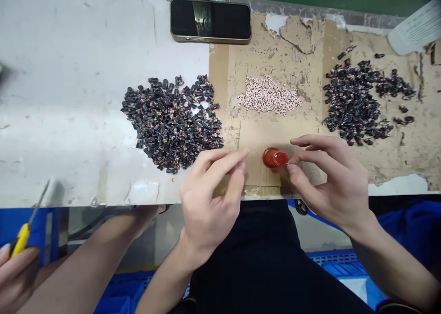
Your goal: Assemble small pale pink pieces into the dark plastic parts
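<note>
My left hand (210, 194) hovers at the table's near edge with thumb and forefinger pinched together; what sits between them is too small to name. My right hand (330, 178) pinches its thumb and forefinger right beside a small red bottle (274, 158) standing on brown cardboard (255, 135); its other fingers are spread. A heap of small black parts (174, 121) lies left of my left hand. A small pile of pink parts (268, 98) lies beyond the bottle. Another black heap (358, 100) lies at the right.
A dark phone (211, 20) lies at the table's far edge. At the lower left another person's hand (14, 268) holds a yellow-handled tool (24, 233). Blue crates (341, 270) sit under the white table (69, 98).
</note>
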Demonstrator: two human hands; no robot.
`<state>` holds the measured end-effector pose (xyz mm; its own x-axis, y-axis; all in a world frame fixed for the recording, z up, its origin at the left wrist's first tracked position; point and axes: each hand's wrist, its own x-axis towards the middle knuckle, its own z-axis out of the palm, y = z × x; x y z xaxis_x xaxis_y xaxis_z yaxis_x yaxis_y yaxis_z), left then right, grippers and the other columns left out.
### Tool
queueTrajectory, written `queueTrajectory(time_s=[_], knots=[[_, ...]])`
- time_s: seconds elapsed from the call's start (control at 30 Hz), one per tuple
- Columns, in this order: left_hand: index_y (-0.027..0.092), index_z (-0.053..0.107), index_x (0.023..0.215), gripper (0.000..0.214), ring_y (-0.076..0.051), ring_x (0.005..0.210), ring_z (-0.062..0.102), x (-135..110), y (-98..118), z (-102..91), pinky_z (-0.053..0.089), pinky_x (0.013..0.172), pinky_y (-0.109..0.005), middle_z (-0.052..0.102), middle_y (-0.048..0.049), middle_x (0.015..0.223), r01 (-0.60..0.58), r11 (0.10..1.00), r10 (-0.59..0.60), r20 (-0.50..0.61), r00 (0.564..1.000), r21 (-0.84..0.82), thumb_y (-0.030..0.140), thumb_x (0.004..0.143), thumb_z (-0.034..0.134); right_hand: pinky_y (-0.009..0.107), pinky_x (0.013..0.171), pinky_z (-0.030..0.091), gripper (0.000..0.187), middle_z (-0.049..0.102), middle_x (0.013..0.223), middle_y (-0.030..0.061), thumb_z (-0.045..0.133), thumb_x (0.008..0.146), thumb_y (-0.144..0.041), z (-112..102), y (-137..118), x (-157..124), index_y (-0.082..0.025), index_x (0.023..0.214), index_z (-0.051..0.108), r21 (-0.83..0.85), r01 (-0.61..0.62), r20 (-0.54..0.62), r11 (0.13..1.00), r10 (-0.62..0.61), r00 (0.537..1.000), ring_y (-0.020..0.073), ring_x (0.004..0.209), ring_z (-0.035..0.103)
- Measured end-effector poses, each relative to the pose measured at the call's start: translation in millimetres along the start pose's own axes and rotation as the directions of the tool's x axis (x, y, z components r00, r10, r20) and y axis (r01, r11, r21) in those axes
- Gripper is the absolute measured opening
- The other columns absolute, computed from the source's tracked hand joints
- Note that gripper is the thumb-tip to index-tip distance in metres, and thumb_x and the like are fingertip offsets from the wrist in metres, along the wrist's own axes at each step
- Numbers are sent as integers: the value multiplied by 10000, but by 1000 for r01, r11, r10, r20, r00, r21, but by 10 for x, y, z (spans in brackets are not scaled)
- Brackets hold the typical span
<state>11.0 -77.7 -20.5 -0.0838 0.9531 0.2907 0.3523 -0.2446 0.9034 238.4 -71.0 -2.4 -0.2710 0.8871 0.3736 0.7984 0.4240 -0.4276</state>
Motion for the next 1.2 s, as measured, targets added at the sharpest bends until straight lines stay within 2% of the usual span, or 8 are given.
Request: queueTrajectory(time_s=[0.37,0.47,0.53,0.6,0.67,0.8,0.9,1.2], knots=[[197,756,1168,293,-108,810,730,-14,12,25,659,799,-225,754,-8,977,78,991,-86,-69,994,-113,34,928,717,492,858,587,215,752,1173,128,729,862,-93,37,8,31,-236,1002,652,-68,121,14,990,-121,993,306,1010,733],[204,781,1082,242,-114,848,739,3,68,21,640,806,-204,770,-5,975,117,982,-129,-73,989,-147,37,912,742,488,900,575,187,762,1164,100,751,857,-107,5,-35,39,-245,965,683,26,13,-9,1000,-12,1000,296,1026,729],[210,797,1038,196,-122,852,754,34,134,30,636,782,-196,781,-9,967,214,947,-216,19,976,-239,60,926,740,458,934,571,155,767,1126,76,763,864,-114,-37,-88,61,-244,928,706,192,-103,-41,976,113,993,272,1046,725],[219,817,1011,163,-117,828,763,71,208,60,631,745,-178,794,-13,965,348,866,-302,180,936,-360,93,943,738,419,930,596,114,771,1073,58,756,894,-132,-83,-150,88,-242,896,726,424,-227,-11,876,256,967,246,1039,733],[231,837,1005,158,-104,816,766,105,272,110,628,737,-155,811,-15,998,475,755,-358,322,877,-452,116,949,744,382,896,636,84,775,1069,48,741,936,-170,-121,-203,104,-244,897,747,634,-361,107,684,384,917,221,999,754],[232,859,972,138,-83,781,770,156,341,204,631,737,-118,837,-6,961,616,561,-417,454,788,-553,130,924,780,324,899,664,63,782,1153,28,733,974,-227,-144,-248,86,-267,941,769,787,-491,299,374,464,834,191,1020,776],[217,864,949,115,-72,744,763,182,353,221,634,728,-107,844,-11,951,639,527,-431,472,769,-560,136,918,789,289,888,663,64,791,1143,32,737,973,-222,-131,-253,72,-262,935,769,784,-476,281,400,454,845,189,1058,774],[216,861,926,172,-124,752,796,176,350,182,676,695,-168,847,-31,974,549,690,-379,411,829,-472,85,906,751,313,823,692,129,803,1026,40,711,947,-132,-101,-319,139,-250,910,748,718,-378,179,584,371,911,226,1018,796]])
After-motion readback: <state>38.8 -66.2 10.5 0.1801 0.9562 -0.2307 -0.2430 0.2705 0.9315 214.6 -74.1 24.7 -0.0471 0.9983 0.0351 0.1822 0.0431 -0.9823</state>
